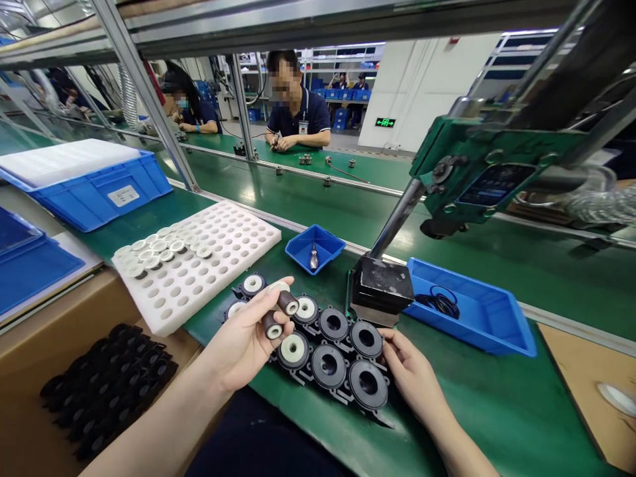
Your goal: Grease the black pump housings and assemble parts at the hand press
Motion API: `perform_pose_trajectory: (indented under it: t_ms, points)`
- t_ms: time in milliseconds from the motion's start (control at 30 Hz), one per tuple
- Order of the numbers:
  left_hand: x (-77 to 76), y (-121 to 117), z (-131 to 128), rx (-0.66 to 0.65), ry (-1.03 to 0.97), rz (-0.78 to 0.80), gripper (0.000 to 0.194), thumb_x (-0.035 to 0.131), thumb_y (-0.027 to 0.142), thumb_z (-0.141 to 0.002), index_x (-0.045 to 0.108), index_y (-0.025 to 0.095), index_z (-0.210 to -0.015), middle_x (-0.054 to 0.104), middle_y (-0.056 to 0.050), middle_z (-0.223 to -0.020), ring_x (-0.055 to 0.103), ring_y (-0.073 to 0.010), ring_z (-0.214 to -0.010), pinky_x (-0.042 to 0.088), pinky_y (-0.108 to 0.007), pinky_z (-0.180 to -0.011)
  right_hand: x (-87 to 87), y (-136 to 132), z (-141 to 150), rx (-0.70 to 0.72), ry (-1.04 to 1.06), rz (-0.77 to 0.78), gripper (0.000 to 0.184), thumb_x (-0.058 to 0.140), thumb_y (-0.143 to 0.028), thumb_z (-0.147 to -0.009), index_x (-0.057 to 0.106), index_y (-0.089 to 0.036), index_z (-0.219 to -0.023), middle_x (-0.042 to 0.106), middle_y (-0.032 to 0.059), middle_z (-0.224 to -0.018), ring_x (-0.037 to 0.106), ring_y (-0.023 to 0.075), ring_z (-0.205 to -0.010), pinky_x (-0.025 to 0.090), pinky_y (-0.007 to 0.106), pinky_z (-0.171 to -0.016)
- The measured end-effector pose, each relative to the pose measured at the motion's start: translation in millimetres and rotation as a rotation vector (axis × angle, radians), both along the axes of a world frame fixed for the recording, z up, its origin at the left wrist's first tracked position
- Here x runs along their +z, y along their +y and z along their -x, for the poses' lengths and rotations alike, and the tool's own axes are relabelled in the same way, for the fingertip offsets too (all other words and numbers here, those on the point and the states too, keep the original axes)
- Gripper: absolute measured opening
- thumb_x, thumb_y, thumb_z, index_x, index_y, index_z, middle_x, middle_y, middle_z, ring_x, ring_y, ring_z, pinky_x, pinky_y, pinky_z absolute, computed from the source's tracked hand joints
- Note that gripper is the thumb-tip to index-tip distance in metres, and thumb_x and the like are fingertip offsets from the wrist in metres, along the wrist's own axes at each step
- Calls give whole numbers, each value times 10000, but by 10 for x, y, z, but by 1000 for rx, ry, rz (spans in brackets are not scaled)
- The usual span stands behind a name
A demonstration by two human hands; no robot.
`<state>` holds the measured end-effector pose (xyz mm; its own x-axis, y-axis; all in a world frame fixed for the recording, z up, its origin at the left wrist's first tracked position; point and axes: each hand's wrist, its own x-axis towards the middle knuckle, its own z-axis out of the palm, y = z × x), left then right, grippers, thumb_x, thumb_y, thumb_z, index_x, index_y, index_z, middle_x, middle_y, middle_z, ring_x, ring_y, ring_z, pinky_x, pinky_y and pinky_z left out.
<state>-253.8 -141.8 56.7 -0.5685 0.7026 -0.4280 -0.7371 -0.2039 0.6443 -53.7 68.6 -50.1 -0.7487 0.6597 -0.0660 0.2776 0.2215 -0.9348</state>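
My left hand [243,348] is closed around a pair of dark brown cylindrical spools [273,326] with white ring ends, held above the left part of two rows of black round housings [368,384]. White round inserts [293,350] sit in the housings at the left; those toward the right show bare dark centres. My right hand [410,371] pinches the outer edge of the upper right housing, its fingertips partly hidden. On the left, a white foam tray [238,245] with rows of round holes carries several white-flanged spools [159,246].
A green press [477,175] stands behind the housings on a black base [382,281]. Beside it, a blue bin [477,311] holds black rings. A small blue tray [328,248] contains a metal-handled tool. More black parts fill a carton [24,344] lower left. Co-workers sit across the bench.
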Motion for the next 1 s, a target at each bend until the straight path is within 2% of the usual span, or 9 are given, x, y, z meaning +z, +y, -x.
perform_pose_trajectory:
  t_ms: [100, 200, 300, 400, 500, 667, 800, 900, 1000]
  points:
    - [11, 37, 12, 2, -138, -12, 292, 731, 251, -876, 718, 256, -1167, 596, 9, -900, 579, -21, -602, 614, -151, -652, 1, -8, -1, -2, 15, -2, 348, 521, -506, -894, 627, -192, -999, 710, 76, -922, 653, 189, -770, 554, 307, -733]
    - [9, 92, 6, -15, -146, -18, 288, 719, 221, -880, 722, 226, -1167, 598, 0, -921, 568, -14, -593, 601, -145, -621, 1, -20, -3, -3, 15, -14, 349, 500, -493, -910, 631, -188, -1020, 706, 70, -922, 646, 183, -765, 545, 311, -733]
    - [-1, 162, -21, -32, -29, -26, 300, 728, 213, -867, 724, 200, -1166, 594, 0, -884, 560, -24, -589, 568, -144, -564, -9, -29, -4, 1, 23, -9, 348, 485, -474, -923, 630, -181, -1042, 700, 67, -922, 643, 179, -773, 541, 308, -733]
    - [-18, 232, -59, -109, 148, -20, 342, 749, 255, -847, 712, 200, -1183, 592, 8, -819, 547, -43, -583, 542, -162, -534, -36, -30, -7, 8, 28, -35, 337, 459, -450, -947, 628, -174, -1042, 695, 75, -942, 643, 178, -803, 533, 307, -739]
    - [-49, 317, -98, -206, 437, 52, 409, 755, 295, -838, 671, 237, -1234, 638, 11, -829, 601, -81, -634, 566, -210, -610, -74, -24, -16, 0, 32, -63, 314, 461, -425, -956, 637, -177, -1035, 687, 74, -927, 640, 188, -857, 523, 309, -757]
    - [-218, 525, -148, -360, 1145, 321, 414, 679, 279, -875, 630, 274, -1286, 727, -33, -1021, 708, -169, -849, 581, -308, -812, -116, -22, -25, -22, 47, -87, 272, 473, -372, -937, 654, -184, -1010, 686, 78, -976, 631, 197, -903, 516, 327, -802]
    - [-390, 649, -163, -321, 1672, 381, 356, 636, 234, -882, 649, 241, -1238, 710, -67, -1217, 667, -243, -1131, 531, -391, -1010, -101, -37, -23, -24, 43, -104, 250, 468, -329, -935, 661, -189, -1011, 691, 73, -969, 628, 196, -900, 503, 333, -813]
    - [-426, 650, -157, -281, 1866, 429, 312, 662, 258, -885, 629, 192, -1189, 730, -91, -1149, 687, -255, -1082, 555, -377, -952, -81, -46, -24, -25, 46, -114, 241, 463, -306, -934, 660, -190, -1012, 693, 72, -974, 628, 197, -911, 494, 335, -823]
    - [-404, 604, -145, -325, 1933, 563, 275, 697, 338, -877, 609, 196, -1096, 741, -72, -1017, 711, -263, -951, 572, -362, -810, -67, -49, -24, -22, 49, -123, 230, 466, -290, -930, 659, -189, -1005, 692, 68, -971, 627, 190, -899, 488, 336, -833]
